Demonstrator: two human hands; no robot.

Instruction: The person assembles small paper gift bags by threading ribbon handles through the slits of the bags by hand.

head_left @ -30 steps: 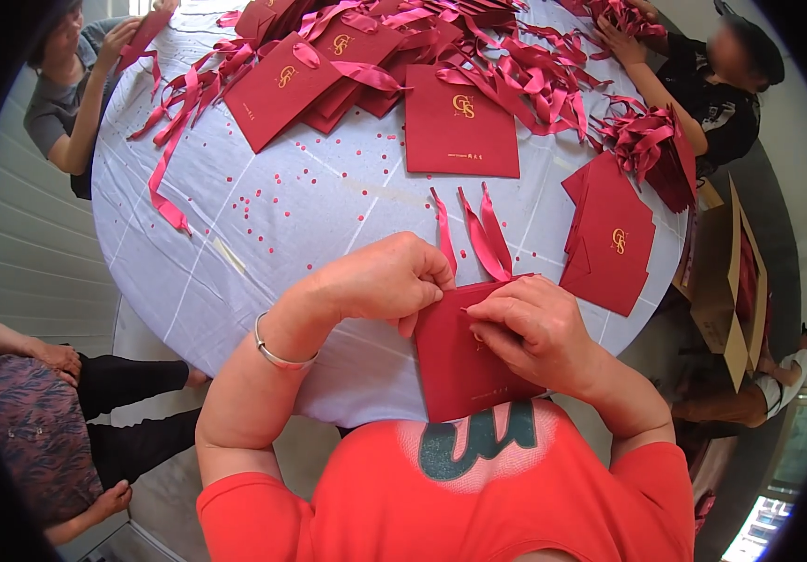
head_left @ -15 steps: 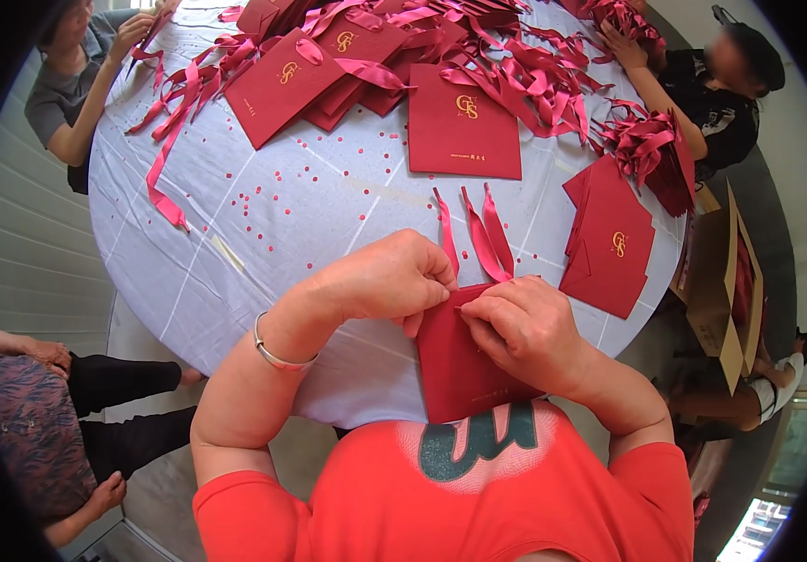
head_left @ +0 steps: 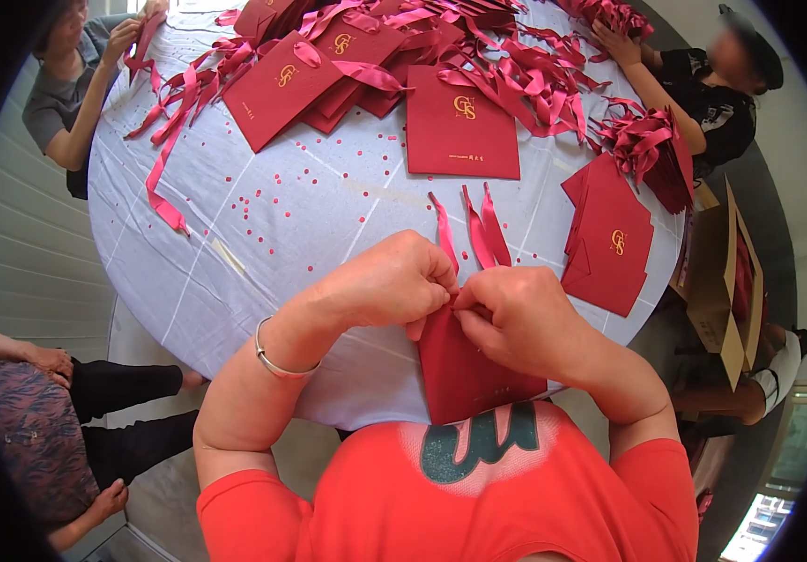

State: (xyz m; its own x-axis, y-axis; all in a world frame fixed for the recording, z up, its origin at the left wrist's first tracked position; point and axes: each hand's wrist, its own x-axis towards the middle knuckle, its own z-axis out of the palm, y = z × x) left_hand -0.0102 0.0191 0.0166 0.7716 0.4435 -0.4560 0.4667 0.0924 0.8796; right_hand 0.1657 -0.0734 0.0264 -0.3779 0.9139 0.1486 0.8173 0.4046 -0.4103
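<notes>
A dark red paper gift bag [head_left: 473, 370] lies at the table's near edge, its bottom against my shirt. Over its top edge, my left hand [head_left: 408, 279] is closed in a pinch on the bag near its left corner. My right hand [head_left: 520, 314] has thumb and forefinger pressed together beside the left fingertips; what they pinch is hidden. Beyond the hands, a pair of pink ribbon ends [head_left: 488, 229] sticks up from the bag's top. Another pink ribbon [head_left: 444, 229] rises by my left fingers.
Finished-looking red bags with ribbons [head_left: 281, 89] are heaped across the far side. One red bag [head_left: 462, 131] lies just ahead; flat red bags [head_left: 614, 239] are stacked at right. Pink paper dots dot the white tablecloth [head_left: 310, 215]. Co-workers sit around; a cardboard box [head_left: 726, 281] stands at right.
My right hand has shifted slightly up and left, its fingertips now closer to the left ones. The left hand stays at the bag's top edge.
</notes>
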